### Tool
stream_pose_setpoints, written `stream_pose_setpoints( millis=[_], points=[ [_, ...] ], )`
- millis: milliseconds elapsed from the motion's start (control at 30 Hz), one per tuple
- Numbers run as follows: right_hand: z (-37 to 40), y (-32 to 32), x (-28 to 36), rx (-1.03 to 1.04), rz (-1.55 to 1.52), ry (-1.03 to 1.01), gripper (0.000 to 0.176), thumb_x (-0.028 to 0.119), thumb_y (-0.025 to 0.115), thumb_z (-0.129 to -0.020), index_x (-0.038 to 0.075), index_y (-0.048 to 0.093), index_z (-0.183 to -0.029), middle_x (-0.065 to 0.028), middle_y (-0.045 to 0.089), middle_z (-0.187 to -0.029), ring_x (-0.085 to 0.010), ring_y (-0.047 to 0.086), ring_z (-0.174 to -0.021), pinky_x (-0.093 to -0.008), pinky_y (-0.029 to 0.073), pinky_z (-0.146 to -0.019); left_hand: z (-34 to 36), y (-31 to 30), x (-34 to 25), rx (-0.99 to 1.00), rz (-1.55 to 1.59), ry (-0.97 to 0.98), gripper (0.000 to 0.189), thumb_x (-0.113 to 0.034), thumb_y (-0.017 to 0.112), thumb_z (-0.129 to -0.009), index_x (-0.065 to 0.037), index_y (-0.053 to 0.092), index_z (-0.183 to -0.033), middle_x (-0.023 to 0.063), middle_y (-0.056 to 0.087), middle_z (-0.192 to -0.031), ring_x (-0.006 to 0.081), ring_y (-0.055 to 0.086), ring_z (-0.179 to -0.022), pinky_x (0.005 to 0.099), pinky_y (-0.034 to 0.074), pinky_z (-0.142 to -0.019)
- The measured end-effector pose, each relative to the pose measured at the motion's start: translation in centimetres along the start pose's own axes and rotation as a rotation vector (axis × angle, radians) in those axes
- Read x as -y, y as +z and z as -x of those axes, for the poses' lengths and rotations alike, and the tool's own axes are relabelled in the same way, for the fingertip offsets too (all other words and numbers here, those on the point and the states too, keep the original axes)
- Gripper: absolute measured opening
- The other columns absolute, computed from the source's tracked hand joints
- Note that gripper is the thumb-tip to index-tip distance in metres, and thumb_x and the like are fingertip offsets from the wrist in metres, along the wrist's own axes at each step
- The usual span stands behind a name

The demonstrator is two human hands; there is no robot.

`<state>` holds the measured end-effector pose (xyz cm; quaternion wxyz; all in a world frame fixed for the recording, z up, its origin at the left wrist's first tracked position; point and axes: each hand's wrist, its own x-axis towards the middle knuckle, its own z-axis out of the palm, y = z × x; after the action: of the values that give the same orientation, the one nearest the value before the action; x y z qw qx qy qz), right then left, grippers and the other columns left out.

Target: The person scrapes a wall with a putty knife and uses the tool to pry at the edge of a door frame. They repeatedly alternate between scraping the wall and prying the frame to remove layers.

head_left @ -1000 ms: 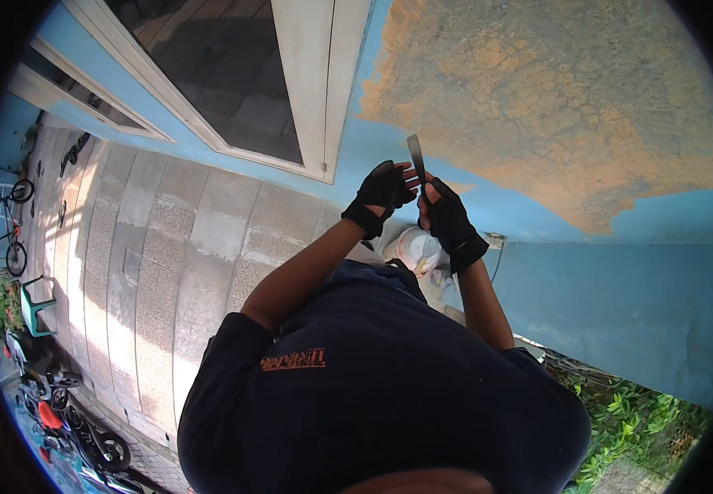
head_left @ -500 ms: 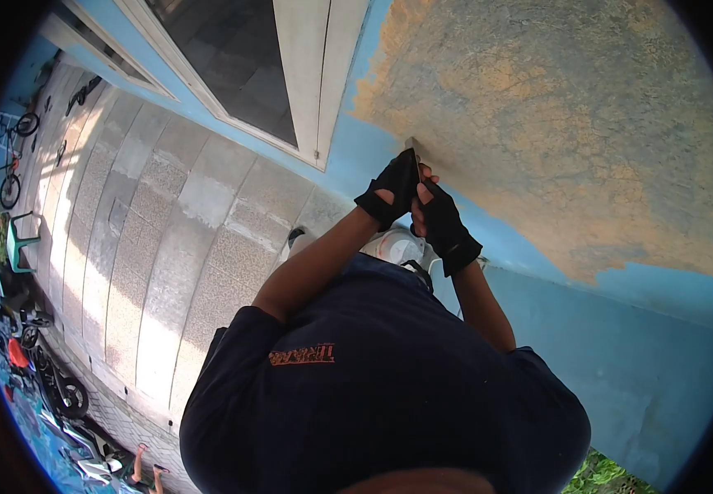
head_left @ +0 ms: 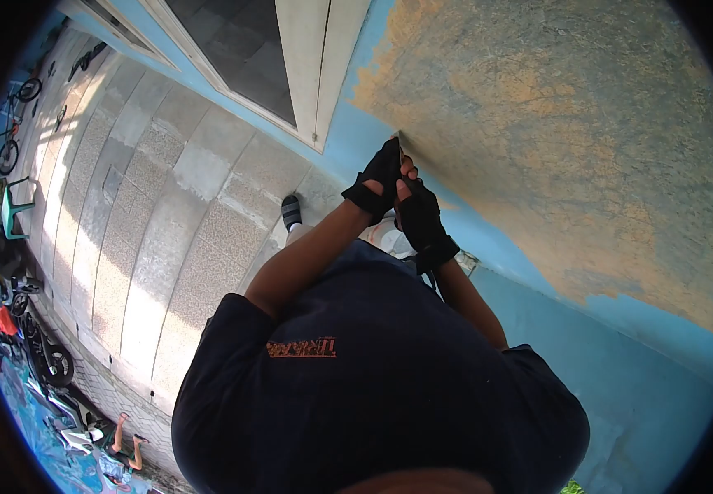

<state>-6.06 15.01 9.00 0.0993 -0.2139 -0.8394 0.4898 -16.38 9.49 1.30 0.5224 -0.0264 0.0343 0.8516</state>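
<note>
My left hand [head_left: 382, 175], in a black fingerless glove, is closed around a scraper whose blade end [head_left: 399, 134] sticks out above the fingers, at the wall. Just below, my right hand [head_left: 422, 217], gloved the same way, is closed on the lower part of the scraper. Most of the tool is hidden by the hands. The wall surface [head_left: 529, 140] beside them is bare grey and tan, bordered by light blue paint [head_left: 504, 247]. Under my hands a white bucket [head_left: 391, 239] is partly covered by my shirt and arms.
Left of my hands is a white-framed window or door [head_left: 303, 74]. My shod foot [head_left: 291, 212] stands on the paved floor [head_left: 200, 206]. Farther left are a green chair [head_left: 17, 207], bicycles [head_left: 10, 156], parked motorcycles [head_left: 51, 354] and another person's legs [head_left: 130, 442].
Both hands and the scraper have shifted left and slightly up along the wall. My foot now shows more fully, and the bucket is more covered.
</note>
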Motion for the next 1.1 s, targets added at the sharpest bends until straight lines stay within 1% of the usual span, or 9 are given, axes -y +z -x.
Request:
stream_pose_setpoints(
  millis=[100, 167, 267, 367, 500, 567, 833, 967, 1100],
  points=[
    [-0.6, -1.2, 0.8, 0.097, -0.011, 0.125, 0.024, 0.022, 0.050, -0.100, 0.000, 0.060, -0.097, -0.0112, 0.056, -0.077, -0.0240, 0.058, -0.069, -0.0372, 0.045, -0.064, 0.2, 1.2, 0.1, -0.060, -0.043, 0.036, 0.037, -0.046, 0.042, -0.102, -0.017, 0.053, -0.083, 0.0004, 0.050, -0.071, 0.0196, 0.052, -0.074, 0.0420, 0.046, -0.078],
    [-1.4, -1.1, 0.3, 0.150, 0.073, 0.073, 0.025, 0.024, 0.054, -0.098, 0.003, 0.063, -0.108, -0.0158, 0.062, -0.083, -0.0326, 0.064, -0.079, -0.0372, 0.048, -0.069, 0.0, 1.0, -0.2, -0.065, -0.024, 0.056, 0.036, -0.046, 0.042, -0.102, -0.017, 0.053, -0.083, -0.0002, 0.049, -0.070, 0.0192, 0.052, -0.074, 0.0417, 0.046, -0.078],
    [-2.7, 0.8, -0.5, 0.155, 0.079, 0.044, 0.026, 0.024, 0.055, -0.098, 0.004, 0.064, -0.111, -0.0166, 0.063, -0.085, -0.0342, 0.064, -0.082, -0.0387, 0.049, -0.071, -0.5, -1.3, -2.0, 0.027, 0.051, 0.115, 0.037, -0.047, 0.040, -0.102, -0.018, 0.052, -0.082, -0.0006, 0.047, -0.069, 0.0187, 0.051, -0.073, 0.0406, 0.046, -0.077],
    [-1.5, 0.6, 0.4, 0.054, 0.111, -0.062, 0.024, 0.022, 0.051, -0.100, 0.001, 0.062, -0.099, -0.0131, 0.060, -0.079, -0.0269, 0.062, -0.071, -0.0374, 0.047, -0.066, 0.0, -0.8, -1.0, -0.014, 0.060, 0.057, 0.038, -0.047, 0.039, -0.103, -0.018, 0.052, -0.081, -0.0006, 0.047, -0.068, 0.0184, 0.051, -0.072, 0.0396, 0.045, -0.076],
    [-1.3, -0.5, 0.4, 0.168, 0.081, 0.065, 0.022, 0.021, 0.051, -0.099, 0.001, 0.061, -0.100, -0.0152, 0.061, -0.081, -0.0304, 0.062, -0.072, -0.0388, 0.047, -0.066, 0.2, 0.0, -0.4, -0.042, 0.069, 0.048, 0.038, -0.046, 0.040, -0.103, -0.018, 0.050, -0.080, -0.0002, 0.047, -0.067, 0.0194, 0.050, -0.072, 0.0395, 0.046, -0.076],
    [-1.3, 0.3, 0.0, 0.066, 0.065, -0.113, 0.023, 0.021, 0.051, -0.099, 0.001, 0.061, -0.100, -0.0156, 0.060, -0.080, -0.0310, 0.063, -0.073, -0.0388, 0.047, -0.066, 0.1, -0.4, -0.5, -0.033, 0.079, 0.049, 0.038, -0.046, 0.040, -0.103, -0.018, 0.051, -0.080, 0.0000, 0.047, -0.067, 0.0196, 0.051, -0.072, 0.0396, 0.046, -0.077],
    [-2.0, -1.9, 0.5, 0.166, 0.068, -0.026, 0.026, 0.025, 0.050, -0.100, 0.001, 0.061, -0.103, -0.0180, 0.060, -0.081, -0.0324, 0.063, -0.072, -0.0401, 0.046, -0.063, -0.5, -0.1, 0.7, -0.026, 0.065, 0.078, 0.036, -0.046, 0.041, -0.102, -0.018, 0.058, -0.088, 0.0007, 0.050, -0.071, 0.0193, 0.053, -0.076, 0.0406, 0.046, -0.082],
    [-2.4, -0.9, 0.2, 0.183, 0.131, -0.003, 0.026, 0.024, 0.051, -0.100, 0.001, 0.063, -0.103, -0.0150, 0.060, -0.081, -0.0278, 0.064, -0.074, -0.0370, 0.047, -0.065, -0.9, -1.7, -0.5, 0.107, 0.162, 0.185, 0.034, -0.045, 0.042, -0.102, -0.017, 0.057, -0.087, 0.0010, 0.049, -0.071, 0.0191, 0.053, -0.075, 0.0406, 0.045, -0.081],
    [-1.1, -1.8, -1.3, 0.107, 0.055, -0.036, 0.026, 0.024, 0.051, -0.100, 0.001, 0.064, -0.103, -0.0106, 0.060, -0.081, -0.0205, 0.063, -0.078, -0.0344, 0.047, -0.068, -0.5, 1.0, 0.8, -0.044, 0.096, 0.096, 0.035, -0.045, 0.041, -0.102, -0.017, 0.055, -0.086, 0.0010, 0.048, -0.070, 0.0197, 0.051, -0.073, 0.0414, 0.046, -0.080]
  ],
)
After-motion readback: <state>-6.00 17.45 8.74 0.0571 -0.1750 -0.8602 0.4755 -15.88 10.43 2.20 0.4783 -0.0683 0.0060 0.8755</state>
